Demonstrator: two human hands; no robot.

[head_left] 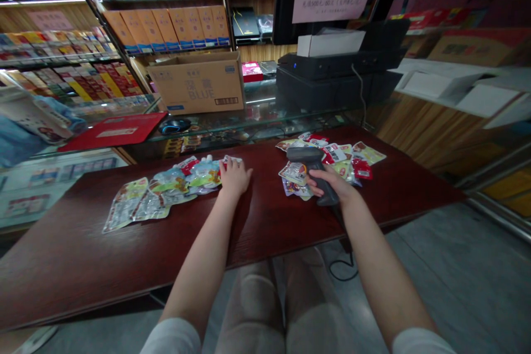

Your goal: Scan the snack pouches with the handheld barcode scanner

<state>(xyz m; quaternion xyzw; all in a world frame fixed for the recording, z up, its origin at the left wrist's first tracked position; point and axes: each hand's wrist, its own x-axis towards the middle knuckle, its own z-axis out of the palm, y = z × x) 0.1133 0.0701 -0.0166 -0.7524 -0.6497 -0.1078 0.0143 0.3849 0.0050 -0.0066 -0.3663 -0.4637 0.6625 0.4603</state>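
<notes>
My right hand (pixel 332 183) is closed round the handle of a dark barcode scanner (pixel 312 167), whose head points at a heap of small snack packets (pixel 340 157) on the dark red-brown table (pixel 265 227). My left hand (pixel 234 176) lies flat with fingers spread on the right end of a row of snack packets (pixel 166 191) spread out to the left. The scanner's cable (pixel 346 265) hangs down off the table's front edge.
Behind the table runs a glass counter (pixel 232 121) with a cardboard box (pixel 198 82), a computer mouse (pixel 173 125) and a red mat (pixel 114 130). A black printer (pixel 332 69) stands to the right. Shelves of boxed goods (pixel 62 61) fill the back left.
</notes>
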